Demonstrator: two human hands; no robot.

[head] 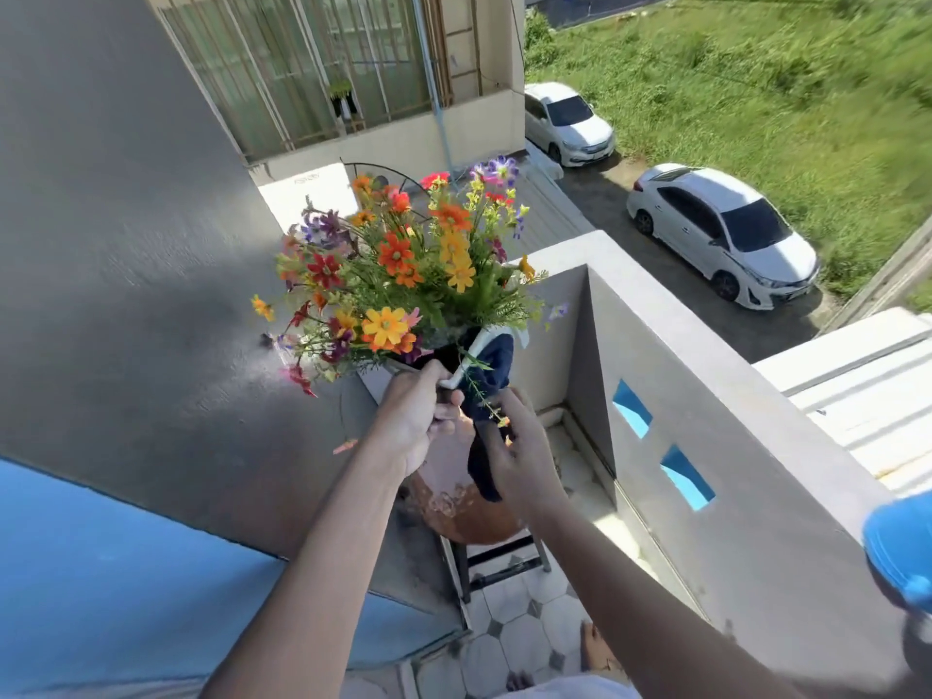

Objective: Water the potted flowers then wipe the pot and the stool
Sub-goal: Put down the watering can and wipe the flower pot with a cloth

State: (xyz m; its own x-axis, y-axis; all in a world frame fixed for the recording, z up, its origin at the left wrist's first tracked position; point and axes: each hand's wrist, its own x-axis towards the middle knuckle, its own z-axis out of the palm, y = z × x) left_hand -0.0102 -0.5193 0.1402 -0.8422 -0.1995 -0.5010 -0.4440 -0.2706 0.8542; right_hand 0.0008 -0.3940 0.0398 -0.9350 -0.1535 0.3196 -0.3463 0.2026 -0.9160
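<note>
A person stands on a narrow balcony and reaches both arms out to a brown clay pot [456,502] that sits on a small stool [497,557] in the far corner, where the grey side wall [151,295] meets the low balcony wall [706,396]. The stool's dark frame and pale top edge show just below the pot, over the patterned floor tiles [524,633].

The pot is filled with a thick bunch of flowers [403,264] in orange, yellow, red and purple with green leaves, spreading out wider than the pot's mouth.

The left hand [418,421] is closed around the pot's upper part, fingers wrapped over the rim next to a white piece that sticks up there. The right hand [519,446] is partly curled, with thumb and fingers pinching a dark blue cloth [486,396]. The cloth is draped over the rim on the right side of the pot and hangs down its front between the two hands, touching the clay.

A blue plastic object [900,552], blurred, rests on top of the balcony wall at the right edge of the view. Beyond the wall, far below, two white cars [721,234] are parked beside grass [781,68].
</note>
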